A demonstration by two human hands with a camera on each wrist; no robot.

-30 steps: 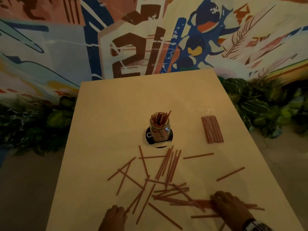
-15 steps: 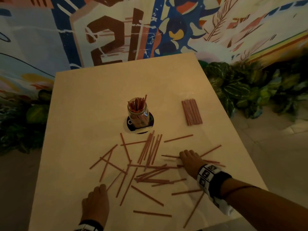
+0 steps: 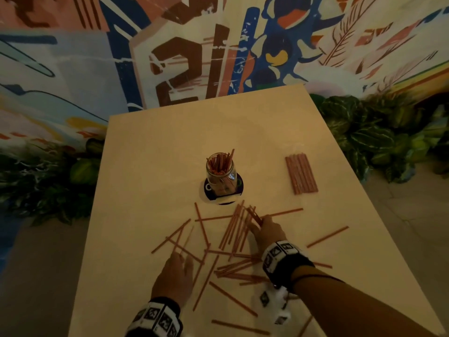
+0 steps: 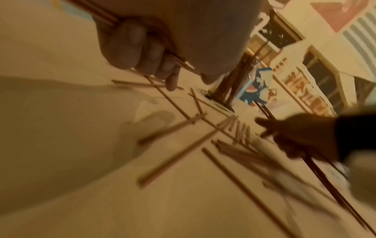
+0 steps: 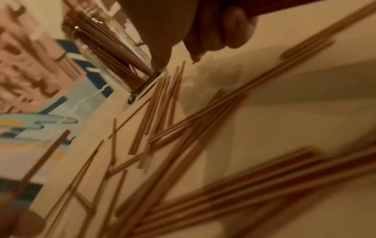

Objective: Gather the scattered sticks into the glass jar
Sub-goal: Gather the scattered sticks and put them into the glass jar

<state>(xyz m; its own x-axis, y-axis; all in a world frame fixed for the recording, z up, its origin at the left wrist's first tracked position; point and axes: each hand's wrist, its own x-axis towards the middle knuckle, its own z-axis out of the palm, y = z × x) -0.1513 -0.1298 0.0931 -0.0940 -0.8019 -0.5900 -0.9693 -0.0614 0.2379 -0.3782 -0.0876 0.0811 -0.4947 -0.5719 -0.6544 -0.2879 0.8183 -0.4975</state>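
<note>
Head view: thin reddish-brown scattered sticks [image 3: 228, 244] strewn crisscross over the near half of the pale counter [image 3: 150, 147], some in a loose parallel cluster just before the jar. Glass jar [image 3: 220, 173] upright at mid-counter on a dark round coaster [image 3: 239, 188], already packed with sticks poking above its rim. Neat flat row of sticks [image 3: 301, 173] to the right of the jar, well apart from it. Right hand [image 3: 268, 231] reaching into the cluster, grip curled around a few sticks. Left hand [image 3: 175, 279] low over the sticks at the near left, fingers bent downward. Banded wrist cuffs on both arms. Painted mural [image 3: 194, 49] behind, leafy plants [image 3: 369, 137] beside the counter.

Left wrist view, blurred: left hand [image 4: 142, 48] with fingers curled, grip pinching a couple of thin sticks [image 4: 97, 11] that run across the palm. More sticks [image 4: 173, 128] flat on the counter below. Jar [image 4: 236, 83] beyond the fingertips; right hand [image 4: 301, 136] dark at the right edge, sticks passing through it.

Right wrist view, blurred: right hand [image 5: 219, 30] closed, grip wrapped around a bundle of sticks [image 5: 284, 6]. Jar [image 5: 109, 53] close by, full of sticks. Loose sticks [image 5: 183, 145] crossing the counter underneath, overlapping one another.
</note>
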